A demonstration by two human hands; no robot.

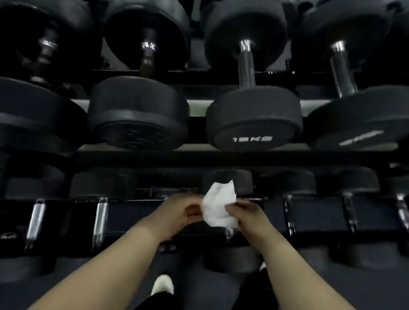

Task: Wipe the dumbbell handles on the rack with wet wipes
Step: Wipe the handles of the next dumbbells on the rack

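A crumpled white wet wipe (219,206) is held between both hands in front of the lower tier of the dumbbell rack (136,155). My right hand (247,217) pinches its right edge and my left hand (180,213) closes on its left edge. Just behind and below the wipe sits a small black dumbbell (230,180), its chrome handle mostly hidden by the wipe and hands. On the upper tier, a black dumbbell marked 15KG (253,119) shows a dark handle (247,64).
Black dumbbells fill both tiers, with chrome handles at lower left (100,218) and lower right (404,215). Dark floor lies below. My white shoe (163,285) stands near the rack's base, between my forearms.
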